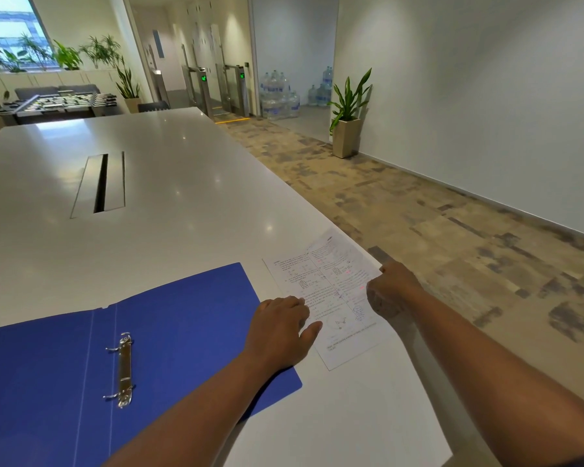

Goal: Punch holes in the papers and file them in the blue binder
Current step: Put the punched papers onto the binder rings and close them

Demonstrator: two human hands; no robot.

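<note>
At the right edge of the white table [169,203], near its closest corner, we find the printed papers [331,281] lying flat, with their far right corner reaching the table's edge. The sheets carry text, small diagrams and pink marks. We cannot tell how many sheets lie in the stack.

Our left hand [280,328] rests palm down on the left margin of the papers, overlapping the right edge of the blue binder [189,318]. Its fingers are extended and slightly spread, with the fingertips and thumb touching the paper. Our right hand [391,288] sits at the right edge of the papers, where the sheet meets the table's edge. Its fingers are curled and appear to pinch that edge of the papers, but the contact itself is hidden behind the knuckles.

The blue binder lies open and flat along the near edge of the table, just beside the papers on their left. Its metal ring mechanism [124,369] runs along the spine; the two rings appear closed, and no sheet is held on them.

Toward the middle of the table we see a long cable slot [101,183] with its flap partly open. Beyond the table's right edge, on the patterned carpet, a potted plant [348,109] stands against the white wall. Stacked water bottles [280,96] stand farther back, beside the entry turnstiles [223,89].
</note>
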